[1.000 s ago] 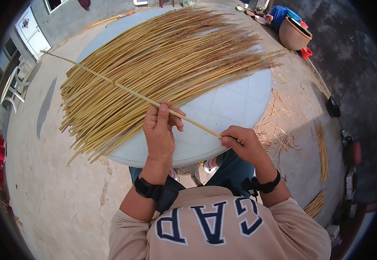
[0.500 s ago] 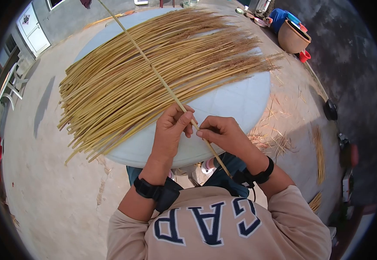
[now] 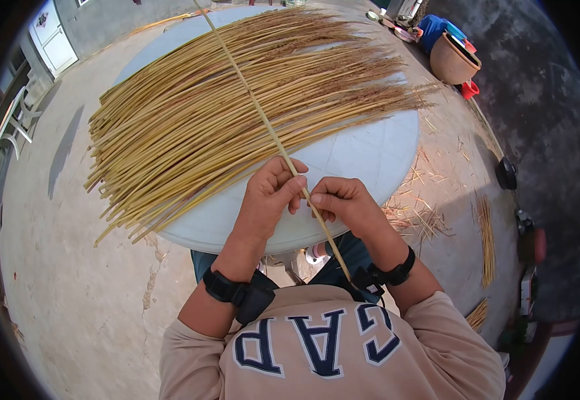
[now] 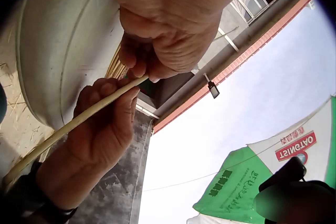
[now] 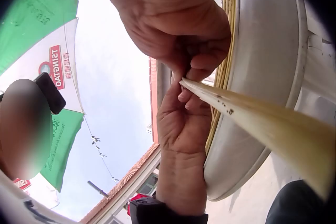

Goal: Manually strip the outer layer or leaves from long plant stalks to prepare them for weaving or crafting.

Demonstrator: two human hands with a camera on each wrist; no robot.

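Observation:
A long pale yellow sorghum stalk (image 3: 263,119) slants across the head view, its lower end near the right wrist. My left hand (image 3: 270,195) pinches it between thumb and fingers. Just below, my right hand (image 3: 345,201) pinches the same stalk, fingertips close to the left hand's. The left wrist view has the stalk (image 4: 79,124) running from the fingertips toward the lower left. Dark specks mark the stalk (image 5: 247,112) in the right wrist view. Many more sorghum stalks (image 3: 190,143) with brown, feathery heads lie side by side on the table beyond my hands.
The round white table (image 3: 363,150) has its near edge under my hands. Straw scraps (image 3: 427,217) litter the ground at right, with a small stalk bundle (image 3: 487,243) farther over. A clay pot (image 3: 451,60) stands at the back right, and a white chair (image 3: 17,123) at left.
The stalk has swung from a leftward slant to a steeper one, its lower end now near the right wrist. My right hand has moved left and up along it, close to the left hand.

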